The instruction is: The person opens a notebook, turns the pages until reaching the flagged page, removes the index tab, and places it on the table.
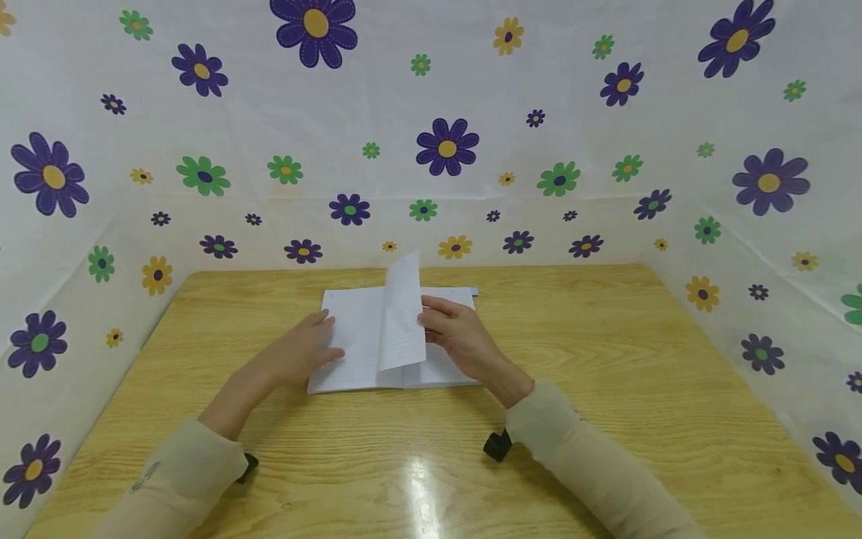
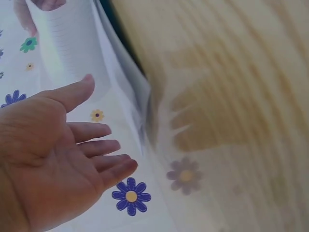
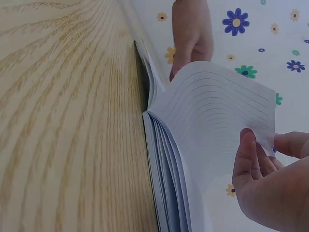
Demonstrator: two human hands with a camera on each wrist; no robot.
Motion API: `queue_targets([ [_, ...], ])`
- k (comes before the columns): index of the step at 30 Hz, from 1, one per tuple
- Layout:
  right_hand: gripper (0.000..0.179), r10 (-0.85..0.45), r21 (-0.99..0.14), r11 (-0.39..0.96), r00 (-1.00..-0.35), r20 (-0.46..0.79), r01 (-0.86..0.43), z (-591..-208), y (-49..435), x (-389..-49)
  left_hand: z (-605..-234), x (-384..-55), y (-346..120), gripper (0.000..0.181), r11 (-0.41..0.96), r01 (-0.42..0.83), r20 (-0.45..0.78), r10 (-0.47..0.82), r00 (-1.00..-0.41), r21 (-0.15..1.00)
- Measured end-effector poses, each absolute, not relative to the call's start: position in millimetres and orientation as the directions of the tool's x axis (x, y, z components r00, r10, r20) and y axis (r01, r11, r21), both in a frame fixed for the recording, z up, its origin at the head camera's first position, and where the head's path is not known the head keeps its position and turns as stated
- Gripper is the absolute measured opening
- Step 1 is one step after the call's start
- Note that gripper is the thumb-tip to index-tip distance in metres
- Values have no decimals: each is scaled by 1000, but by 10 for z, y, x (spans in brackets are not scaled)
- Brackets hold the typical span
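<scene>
An open lined notebook (image 1: pixel 353 329) lies on the table, with one page (image 1: pixel 404 322) standing raised and curved above its middle. My right hand (image 1: pixel 461 337) pinches that page by its free edge. In the right wrist view the fingers (image 3: pixel 247 150) lie against one face of the page (image 3: pixel 212 101), and the thumb is at its edge. At the notebook's left side is my left hand (image 1: pixel 303 348), fingers relaxed and apart. The left wrist view shows this left hand (image 2: pixel 67 154) with its palm in sight and nothing held.
The wooden table (image 1: pixel 572 337) runs to a white flowered cloth (image 1: pixel 390 97) hung at the back and both sides. A small light-blue piece (image 1: pixel 474 292) sticks out at the notebook's far right corner. A black wrist mount (image 1: pixel 497 446) hangs below the right sleeve.
</scene>
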State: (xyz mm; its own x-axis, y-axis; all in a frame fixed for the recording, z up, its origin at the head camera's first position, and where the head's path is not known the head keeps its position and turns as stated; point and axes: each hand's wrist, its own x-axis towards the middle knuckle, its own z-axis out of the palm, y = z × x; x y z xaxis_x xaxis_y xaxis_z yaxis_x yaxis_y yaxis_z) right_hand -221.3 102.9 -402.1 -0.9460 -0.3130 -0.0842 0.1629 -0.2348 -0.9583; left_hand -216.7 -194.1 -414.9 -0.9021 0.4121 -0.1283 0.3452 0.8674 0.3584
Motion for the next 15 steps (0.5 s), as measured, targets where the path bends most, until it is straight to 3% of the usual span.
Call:
queue_targets([
  [8,46,-314,-961,-225,-945,-86,162,-4075,916,-2227,-3924,-2088,-1918,69,850,367,-12,401,-916,379],
  [15,47,-296,-966,-211,-952,-83,149,-4136,825,-2227,-3758,-2055,-1881,69,829,372,19,401,-916,417],
])
